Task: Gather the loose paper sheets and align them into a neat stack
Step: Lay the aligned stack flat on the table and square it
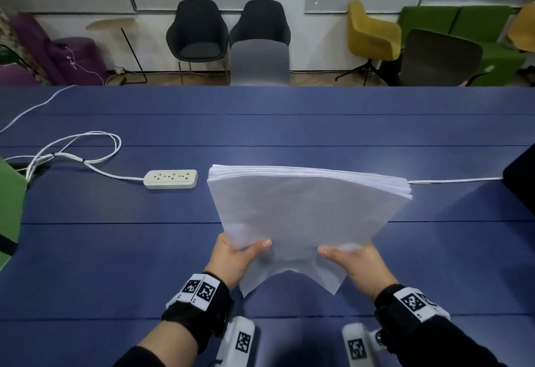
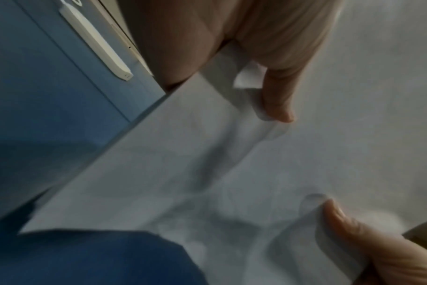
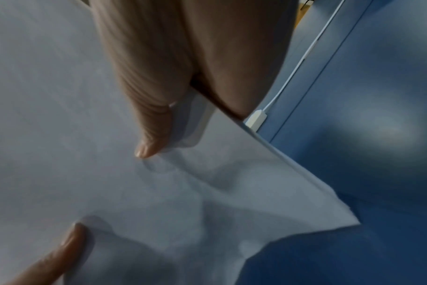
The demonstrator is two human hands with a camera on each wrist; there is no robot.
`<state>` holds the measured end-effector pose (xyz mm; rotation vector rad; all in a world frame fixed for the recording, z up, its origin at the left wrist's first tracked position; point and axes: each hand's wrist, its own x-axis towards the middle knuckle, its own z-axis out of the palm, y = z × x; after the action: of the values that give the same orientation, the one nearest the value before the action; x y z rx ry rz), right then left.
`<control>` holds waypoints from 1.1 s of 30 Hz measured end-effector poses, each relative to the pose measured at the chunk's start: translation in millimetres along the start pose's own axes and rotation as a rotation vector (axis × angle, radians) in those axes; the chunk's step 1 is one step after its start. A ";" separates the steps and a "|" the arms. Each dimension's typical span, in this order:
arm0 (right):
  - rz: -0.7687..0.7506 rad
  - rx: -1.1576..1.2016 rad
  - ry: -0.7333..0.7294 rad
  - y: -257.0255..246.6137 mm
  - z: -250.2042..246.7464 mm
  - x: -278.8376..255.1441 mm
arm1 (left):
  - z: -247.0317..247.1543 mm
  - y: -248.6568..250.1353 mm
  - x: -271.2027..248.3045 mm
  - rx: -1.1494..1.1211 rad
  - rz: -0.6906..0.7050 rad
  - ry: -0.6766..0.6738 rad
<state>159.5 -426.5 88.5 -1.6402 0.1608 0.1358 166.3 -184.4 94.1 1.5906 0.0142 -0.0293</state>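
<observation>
A thick stack of white paper sheets [image 1: 304, 210] stands raised off the blue table [image 1: 115, 251], tilted toward me, its far edges fanned and uneven. My left hand [image 1: 237, 256] grips its lower left side, thumb on the front sheet. My right hand [image 1: 353, 259] grips the lower right side the same way. The bottom edge sags into two points between my wrists. In the left wrist view the paper stack [image 2: 232, 164] fills the frame, with the left thumb [image 2: 278, 92] on it. The right wrist view shows the sheets [image 3: 207, 183] pinched under the right thumb [image 3: 146, 125].
A white power strip [image 1: 170, 179] with a coiled cable [image 1: 72, 149] lies left of the stack. A thin white cable [image 1: 454, 180] runs right toward a dark object [image 1: 521, 178] at the table's right edge. Chairs [image 1: 199, 33] stand beyond the far edge. A green object [image 1: 10, 207] sits at the left.
</observation>
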 end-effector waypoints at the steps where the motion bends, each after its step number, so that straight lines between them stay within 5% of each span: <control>1: 0.019 -0.004 0.008 5.9 0.7 0.3 | 0.9 -3.2 -1.9 0.012 -0.015 0.001; 10: 0.048 -0.063 -0.123 -7.0 12.2 7.2 | -12.2 -10.6 8.0 0.055 -0.186 0.028; 16: 0.233 0.036 -0.169 4.5 47.2 27.3 | -39.6 -17.1 21.2 0.050 -0.415 0.074; 25: 0.439 -0.132 -0.143 48.7 85.0 62.2 | -67.4 -52.6 37.4 0.232 -0.452 0.436; 33: 0.337 -0.380 0.187 50.4 86.6 68.3 | -73.5 -61.5 45.9 0.269 -0.523 0.409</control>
<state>218.0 -345.3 19.9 -1.9936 0.5843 0.2828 211.2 -110.2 32.8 1.7983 0.7719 -0.1161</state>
